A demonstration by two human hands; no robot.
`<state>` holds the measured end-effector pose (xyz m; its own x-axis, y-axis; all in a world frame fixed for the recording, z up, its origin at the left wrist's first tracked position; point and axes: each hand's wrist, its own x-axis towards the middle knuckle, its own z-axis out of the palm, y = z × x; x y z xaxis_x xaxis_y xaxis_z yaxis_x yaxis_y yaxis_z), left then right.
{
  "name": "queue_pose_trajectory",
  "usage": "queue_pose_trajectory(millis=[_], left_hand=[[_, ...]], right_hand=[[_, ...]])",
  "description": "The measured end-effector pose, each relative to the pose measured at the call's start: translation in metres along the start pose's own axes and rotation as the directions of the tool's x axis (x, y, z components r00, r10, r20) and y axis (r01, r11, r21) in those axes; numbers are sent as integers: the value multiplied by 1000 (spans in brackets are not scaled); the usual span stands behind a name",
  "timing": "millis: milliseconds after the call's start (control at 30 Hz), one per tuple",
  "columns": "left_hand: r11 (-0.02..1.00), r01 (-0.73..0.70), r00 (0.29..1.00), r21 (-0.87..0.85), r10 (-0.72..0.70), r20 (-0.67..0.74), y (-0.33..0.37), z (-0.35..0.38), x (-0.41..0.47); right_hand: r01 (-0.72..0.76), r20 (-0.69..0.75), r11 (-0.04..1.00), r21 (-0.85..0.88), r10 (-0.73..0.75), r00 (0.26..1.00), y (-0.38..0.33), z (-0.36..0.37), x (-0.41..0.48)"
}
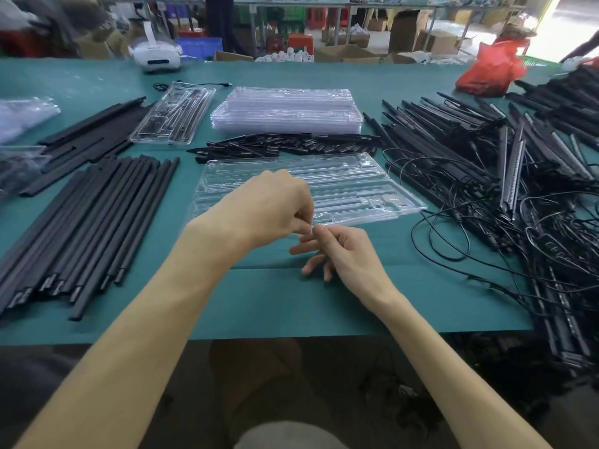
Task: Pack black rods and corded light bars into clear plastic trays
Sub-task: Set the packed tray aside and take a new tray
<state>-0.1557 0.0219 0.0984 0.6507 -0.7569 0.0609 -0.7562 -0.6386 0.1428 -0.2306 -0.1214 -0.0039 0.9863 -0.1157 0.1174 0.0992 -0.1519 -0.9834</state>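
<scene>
At the far left of the green table (259,303) lay the long black rods (97,222), bundled side by side with their long axis running from the near-left edge away toward the middle. Beyond them sat a packed tray (171,118), and to its right a stack of trays (285,108) with a loose row of short black pieces (285,145) in front of it.

The clear tray (340,189) lay in the centre, empty, just beyond both hands. Its long axis ran left to right, with its moulded channels running the same way. The left hand (265,209) hung over the tray's near-left part, fingers curled down. It appeared to pinch the tray's near edge. The right hand (337,251) met it at the same spot, thumb and forefinger nipping the edge while its other fingers hung spread and held nothing. Whether they held one tray or two nested ones could not be told.

To the right sprawled the corded light bars (486,176), mostly angled across the tray's line, with cords looping toward its right end.

The rods lay nearer the left hand and the bars nearer the right. Judging from this, either kind would need turning to lie along the channels.
</scene>
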Motion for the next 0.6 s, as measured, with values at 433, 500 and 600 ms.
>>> queue_pose_trajectory(millis=[433,500,600], left_hand=[[994,28,1000,-108,-29,-4,-5,4,9],[990,44,999,-137,-41,19,-7,4,11],[986,53,998,-157,-47,42,-8,4,13]], right_hand=[[-25,7,999,32,25,1000,0,0,-2],[-28,9,999,19,28,1000,0,0,-2],[-32,9,999,9,31,999,0,0,-2]])
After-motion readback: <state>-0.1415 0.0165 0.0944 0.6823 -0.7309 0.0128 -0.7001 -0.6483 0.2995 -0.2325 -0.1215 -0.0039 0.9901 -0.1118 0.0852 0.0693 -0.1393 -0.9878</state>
